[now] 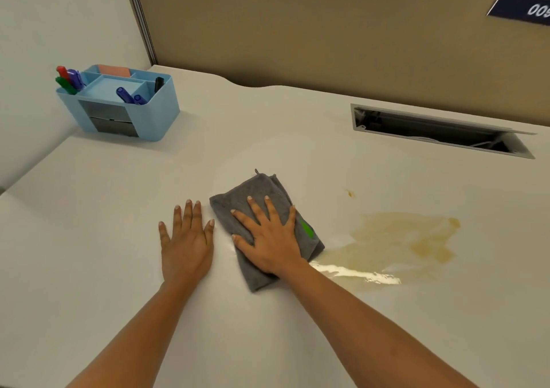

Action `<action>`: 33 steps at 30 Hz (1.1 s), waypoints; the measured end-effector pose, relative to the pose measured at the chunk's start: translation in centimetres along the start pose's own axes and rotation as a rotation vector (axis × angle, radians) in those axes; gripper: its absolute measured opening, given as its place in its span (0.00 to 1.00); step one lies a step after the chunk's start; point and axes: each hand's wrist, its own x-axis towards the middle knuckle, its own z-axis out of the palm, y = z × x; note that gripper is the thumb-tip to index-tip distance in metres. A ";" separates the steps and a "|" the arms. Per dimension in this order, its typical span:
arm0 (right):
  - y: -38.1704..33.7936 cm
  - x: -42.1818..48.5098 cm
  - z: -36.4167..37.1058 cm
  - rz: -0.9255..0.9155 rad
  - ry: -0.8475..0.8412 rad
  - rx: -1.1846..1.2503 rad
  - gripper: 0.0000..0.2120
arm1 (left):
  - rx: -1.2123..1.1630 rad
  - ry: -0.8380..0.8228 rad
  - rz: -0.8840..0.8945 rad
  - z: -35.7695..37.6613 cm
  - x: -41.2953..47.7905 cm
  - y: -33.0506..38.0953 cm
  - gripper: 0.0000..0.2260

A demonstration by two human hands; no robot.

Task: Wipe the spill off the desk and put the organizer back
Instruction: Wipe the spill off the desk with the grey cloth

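Note:
A folded grey cloth (238,203) with a green tag lies on the white desk (297,143). My right hand (269,234) presses flat on it, fingers spread. A yellowish spill (398,241) spreads just right of the cloth, with a glossy wet streak along its near edge and a small drop beyond it. My left hand (186,238) rests flat on the bare desk just left of the cloth, holding nothing. The light blue organizer (125,104) with several markers stands at the desk's far left corner.
A tan partition wall (297,30) runs behind the desk. An open cable slot (440,131) is sunk into the desk at the far right. A blue number sign (526,8) hangs at the upper right. Another white surface adjoins on the left.

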 end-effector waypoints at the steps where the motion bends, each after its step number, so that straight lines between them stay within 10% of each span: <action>1: -0.1 -0.7 0.1 -0.013 0.007 0.006 0.26 | -0.002 0.002 -0.007 0.1 -0.4 0.2 0.24; 33: 5.2 -9.7 -1.9 0.208 0.028 0.059 0.23 | -0.008 0.054 -0.050 0.8 -4.4 1.8 0.27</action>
